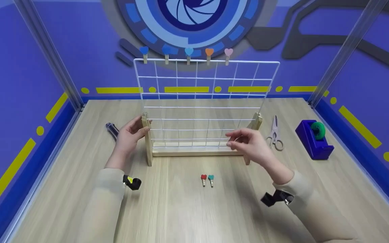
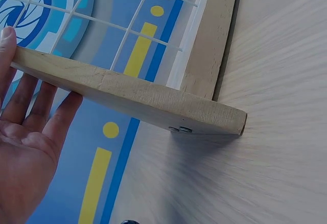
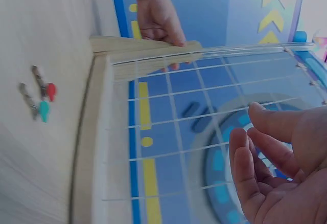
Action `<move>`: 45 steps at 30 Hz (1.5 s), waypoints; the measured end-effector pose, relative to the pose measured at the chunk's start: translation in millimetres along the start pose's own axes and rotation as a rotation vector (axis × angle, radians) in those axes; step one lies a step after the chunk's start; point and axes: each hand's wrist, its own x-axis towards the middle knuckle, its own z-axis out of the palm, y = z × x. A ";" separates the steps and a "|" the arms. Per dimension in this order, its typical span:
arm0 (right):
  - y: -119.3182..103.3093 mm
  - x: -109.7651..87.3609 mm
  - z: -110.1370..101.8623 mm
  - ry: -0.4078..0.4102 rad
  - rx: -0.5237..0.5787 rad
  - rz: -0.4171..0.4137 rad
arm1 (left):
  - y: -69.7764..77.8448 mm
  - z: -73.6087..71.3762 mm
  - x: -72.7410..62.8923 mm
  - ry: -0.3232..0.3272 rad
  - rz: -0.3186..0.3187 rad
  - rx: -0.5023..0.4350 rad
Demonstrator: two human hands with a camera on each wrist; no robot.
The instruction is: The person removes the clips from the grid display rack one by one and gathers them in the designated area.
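A white wire grid (image 1: 205,79) stands upright in a wooden base with a post at each side. My left hand (image 1: 128,137) grips the left wooden post (image 1: 149,148); its thumb is on one face and its fingers on the other in the left wrist view. In front of the grid hovers my right hand (image 1: 251,144), fingers loosely bent and holding nothing. Several heart-topped clothespins, among them an orange one (image 1: 209,52) and a pink one (image 1: 228,53), are clipped along the top wire. A red-heart clothespin (image 1: 203,177) and a teal-heart clothespin (image 1: 211,178) lie on the table before the base.
Scissors (image 1: 275,136) lie right of the stand, and farther right sits a blue tape dispenser (image 1: 311,143) with a green roll. A dark cylindrical object (image 1: 112,129) lies behind my left hand. Blue printed walls (image 1: 19,67) enclose the wooden table (image 1: 181,216).
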 end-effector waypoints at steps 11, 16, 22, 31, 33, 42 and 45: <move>-58.1 19.9 -44.1 0.131 0.094 -0.148 | -0.7 -1.8 -0.3 -0.001 0.000 0.027; -86.5 29.6 -61.6 0.185 0.133 -0.244 | -1.1 -2.7 -0.9 -0.004 -0.007 0.043; -116.5 46.4 -78.5 0.242 0.120 -0.334 | -0.1 -3.6 -1.7 -0.011 -0.030 0.064; -147.2 82.6 -100.4 0.254 0.247 -0.385 | 0.2 -2.4 -3.3 -0.020 -0.003 0.057; -151.1 91.8 -104.8 0.235 0.268 -0.352 | -0.7 -2.3 -3.0 -0.019 0.006 0.046; -156.3 124.7 -112.1 0.121 0.230 -0.186 | 0.7 -2.8 -2.1 -0.020 0.009 0.048; -156.9 129.5 -110.9 0.092 0.200 -0.149 | 1.2 -3.0 -2.0 -0.022 0.009 0.055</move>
